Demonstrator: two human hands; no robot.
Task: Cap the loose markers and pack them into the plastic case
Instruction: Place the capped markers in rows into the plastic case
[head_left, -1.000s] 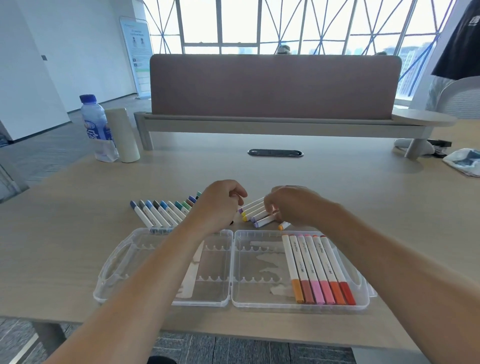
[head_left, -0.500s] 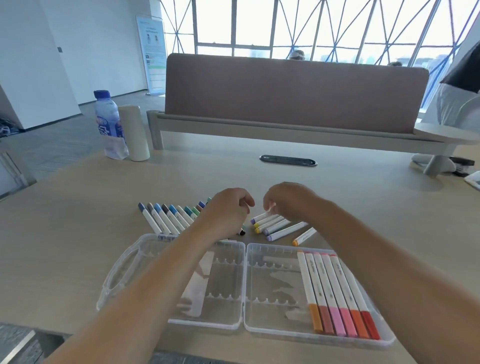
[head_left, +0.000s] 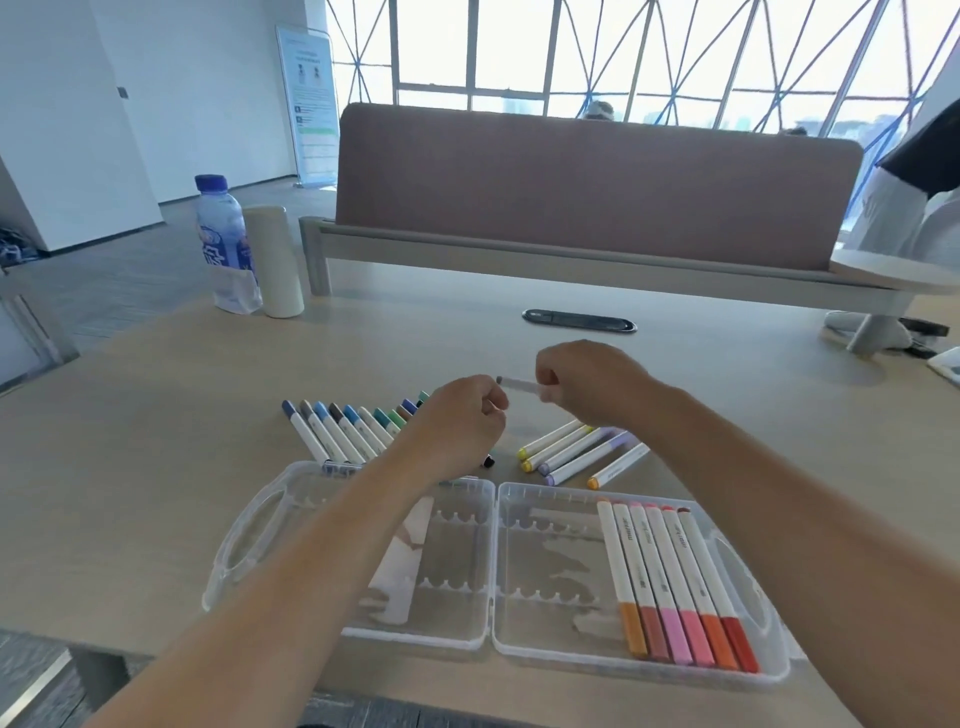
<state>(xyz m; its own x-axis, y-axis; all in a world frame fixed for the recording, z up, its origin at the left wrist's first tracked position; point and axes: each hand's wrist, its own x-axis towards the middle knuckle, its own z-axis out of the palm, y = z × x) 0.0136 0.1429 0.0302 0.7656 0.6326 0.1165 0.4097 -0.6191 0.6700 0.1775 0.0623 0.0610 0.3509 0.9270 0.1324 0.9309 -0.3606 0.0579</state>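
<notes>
Two groups of loose markers lie on the table (head_left: 156, 415) beyond the open plastic case (head_left: 493, 566): at the left a blue-and-green row (head_left: 337, 431), partly behind the left hand (head_left: 462, 421), whose fingers are curled (whether they hold anything cannot be told); just right of it, raised above the table, the right hand (head_left: 592, 384) pinches a white marker (head_left: 519, 385), its dark tip pointing at the left hand. Below the right hand lies a yellow-and-purple group (head_left: 576, 452); six capped markers (head_left: 675, 582) sit side by side in the case's right half.
</notes>
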